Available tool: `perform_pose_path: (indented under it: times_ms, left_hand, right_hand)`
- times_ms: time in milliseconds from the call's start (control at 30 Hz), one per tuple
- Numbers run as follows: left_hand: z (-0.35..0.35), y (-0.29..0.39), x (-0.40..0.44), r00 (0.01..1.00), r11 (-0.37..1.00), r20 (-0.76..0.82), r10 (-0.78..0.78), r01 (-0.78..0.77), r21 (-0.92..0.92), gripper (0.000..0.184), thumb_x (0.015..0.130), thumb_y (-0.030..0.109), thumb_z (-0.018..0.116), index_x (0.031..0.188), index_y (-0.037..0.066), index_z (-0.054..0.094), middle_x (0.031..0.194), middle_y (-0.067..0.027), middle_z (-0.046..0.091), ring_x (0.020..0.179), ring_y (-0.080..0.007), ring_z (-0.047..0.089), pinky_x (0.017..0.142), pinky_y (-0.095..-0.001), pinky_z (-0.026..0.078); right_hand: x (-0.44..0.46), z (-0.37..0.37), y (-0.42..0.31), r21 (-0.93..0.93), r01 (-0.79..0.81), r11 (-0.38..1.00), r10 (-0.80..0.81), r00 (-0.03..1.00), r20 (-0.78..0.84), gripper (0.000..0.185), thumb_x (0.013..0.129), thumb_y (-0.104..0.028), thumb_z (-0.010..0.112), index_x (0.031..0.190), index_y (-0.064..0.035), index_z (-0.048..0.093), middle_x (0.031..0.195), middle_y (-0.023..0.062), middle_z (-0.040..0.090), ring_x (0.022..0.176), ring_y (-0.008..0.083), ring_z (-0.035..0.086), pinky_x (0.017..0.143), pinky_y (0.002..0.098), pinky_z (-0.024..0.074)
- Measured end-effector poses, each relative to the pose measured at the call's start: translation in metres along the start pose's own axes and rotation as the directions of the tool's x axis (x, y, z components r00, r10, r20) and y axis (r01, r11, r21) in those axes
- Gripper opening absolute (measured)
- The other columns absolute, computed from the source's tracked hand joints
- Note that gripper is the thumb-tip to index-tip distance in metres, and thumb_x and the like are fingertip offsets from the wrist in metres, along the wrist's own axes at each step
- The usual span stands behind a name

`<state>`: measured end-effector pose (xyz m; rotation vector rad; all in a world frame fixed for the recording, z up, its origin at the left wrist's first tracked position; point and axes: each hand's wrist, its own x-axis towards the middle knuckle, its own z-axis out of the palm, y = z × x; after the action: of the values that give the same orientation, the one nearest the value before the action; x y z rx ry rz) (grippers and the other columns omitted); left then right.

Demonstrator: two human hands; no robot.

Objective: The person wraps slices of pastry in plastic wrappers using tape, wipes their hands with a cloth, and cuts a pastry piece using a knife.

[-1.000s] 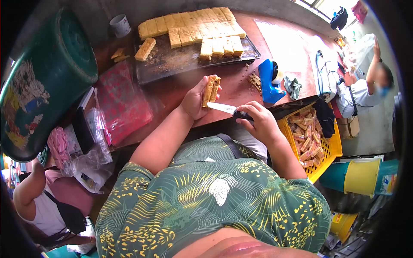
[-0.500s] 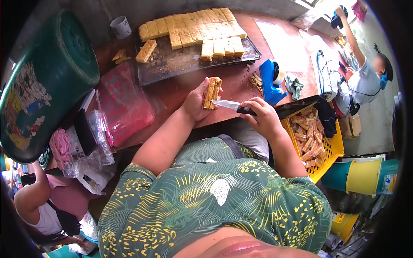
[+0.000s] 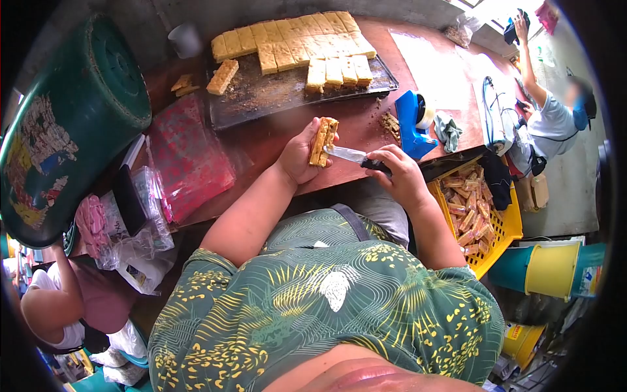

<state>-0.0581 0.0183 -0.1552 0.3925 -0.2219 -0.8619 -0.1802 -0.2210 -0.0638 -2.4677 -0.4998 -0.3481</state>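
Note:
My left hand [image 3: 300, 155] is closed around a golden cake bar [image 3: 323, 142], held upright above the table's front edge. A knife [image 3: 346, 154] with a black handle is gripped in my right hand [image 3: 400, 171]. Its blade points left, and the tip touches the lower right side of the bar. Beyond my hands lies a dark baking tray [image 3: 245, 108] bearing a cut slab of yellow cake [image 3: 287, 42]. One separate bar [image 3: 223, 77] rests at the tray's left, and a short row of bars [image 3: 338, 72] sits at its right.
A blue tape dispenser [image 3: 413, 124] and a cloth [image 3: 447, 130] are right of the tray. Wrapped bars [image 3: 469, 209] fill a yellow crate [image 3: 508, 225]. Left are a red plastic sheet [image 3: 189, 157] and a large green tub [image 3: 72, 124]. Other people [image 3: 555, 117] are at both sides.
Both hands stay nearly in place, with the knife blade still against the bar. The person at left has shifted, and the person at right has moved the head and raised arm slightly.

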Motion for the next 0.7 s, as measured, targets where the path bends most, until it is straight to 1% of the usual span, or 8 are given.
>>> perform_pose_path:
  times_ms: [67,167,267,367,467,567,667,700]
  left_hand:
    - [0.001,0.0,0.0,1.0,1.0,0.01,0.004,-0.004,0.008,0.043,0.113,0.046,0.041,0.128,0.012,0.063,0.108,-0.008,0.071,0.088,-0.0173,0.071,0.064,-0.033,0.06]
    - [0.002,0.0,-0.001,1.0,1.0,-0.023,0.006,-0.006,0.019,0.044,0.112,0.046,0.042,0.127,0.011,0.063,0.107,-0.0078,0.071,0.087,-0.0171,0.071,0.063,-0.0315,0.059]
    - [-0.001,-0.001,0.001,1.0,1.0,0.021,0.013,-0.013,-0.001,0.045,0.112,0.047,0.043,0.127,0.01,0.063,0.108,-0.0076,0.071,0.087,-0.0167,0.071,0.063,-0.0312,0.059]
    - [-0.003,-0.001,0.001,1.0,1.0,-0.021,0.004,-0.004,0.028,0.045,0.111,0.048,0.044,0.128,0.01,0.062,0.109,-0.0072,0.07,0.086,-0.0163,0.07,0.063,-0.0312,0.059]
    - [-0.002,0.0,0.0,1.0,0.999,-0.012,0.0,0.0,0.041,0.043,0.111,0.047,0.045,0.13,0.011,0.061,0.109,-0.0065,0.069,0.086,-0.0161,0.069,0.064,-0.0323,0.06]
    - [0.003,-0.001,-0.001,0.998,1.0,-0.055,0.03,-0.03,0.008,0.044,0.11,0.048,0.048,0.133,0.013,0.06,0.109,-0.0063,0.069,0.085,-0.0166,0.069,0.065,-0.0336,0.06]
    - [0.004,0.002,-0.002,1.0,1.0,-0.011,0.005,-0.005,0.0,0.045,0.109,0.05,0.05,0.135,0.014,0.059,0.111,-0.0068,0.069,0.088,-0.0174,0.07,0.067,-0.0342,0.061]
    - [0.004,0.002,-0.002,1.0,1.0,-0.012,0.011,-0.011,0.01,0.047,0.108,0.051,0.05,0.136,0.014,0.059,0.111,-0.0072,0.069,0.089,-0.0179,0.071,0.068,-0.0345,0.061]
  right_hand:
    - [0.002,0.001,-0.005,0.018,0.006,1.0,-0.006,1.0,0.011,0.031,0.085,-0.012,0.081,0.114,-0.0103,0.07,0.105,0.0111,0.068,0.097,0.0345,0.068,0.084,0.0432,0.0561]
    - [0.004,0.001,-0.001,0.01,0.001,1.0,-0.002,1.0,0.016,0.031,0.086,-0.012,0.081,0.114,-0.0099,0.07,0.105,0.0116,0.068,0.098,0.0352,0.068,0.084,0.0432,0.0561]
    - [0.002,0.0,0.009,-0.001,0.0,1.0,0.0,1.0,-0.02,0.03,0.087,-0.014,0.08,0.115,-0.0098,0.069,0.106,0.0117,0.068,0.099,0.0349,0.068,0.085,0.0428,0.056]
    - [0.003,0.001,0.008,0.033,-0.009,0.999,0.01,0.999,-0.039,0.028,0.089,-0.014,0.08,0.115,-0.0096,0.069,0.108,0.0118,0.069,0.1,0.0341,0.068,0.086,0.0422,0.0558]
    - [0.003,0.002,0.006,0.072,-0.012,0.997,0.012,1.0,0.001,0.031,0.089,-0.014,0.08,0.117,-0.0092,0.068,0.11,0.0122,0.069,0.1,0.0343,0.068,0.087,0.0415,0.0555]
    - [0.002,0.006,0.009,0.044,0.015,0.999,-0.012,0.998,-0.062,0.033,0.091,-0.014,0.078,0.121,-0.0083,0.067,0.11,0.0115,0.069,0.099,0.0318,0.068,0.086,0.039,0.055]
    - [-0.001,0.007,0.006,0.186,-0.153,0.971,0.163,0.986,-0.044,0.029,0.097,-0.014,0.074,0.123,-0.0059,0.065,0.107,0.0092,0.068,0.093,0.0237,0.066,0.083,0.0345,0.0535]
    - [-0.002,0.009,0.007,0.249,-0.21,0.945,0.221,0.975,-0.016,0.028,0.099,-0.014,0.071,0.124,-0.0053,0.064,0.106,0.0084,0.067,0.089,0.0203,0.065,0.08,0.0322,0.0526]
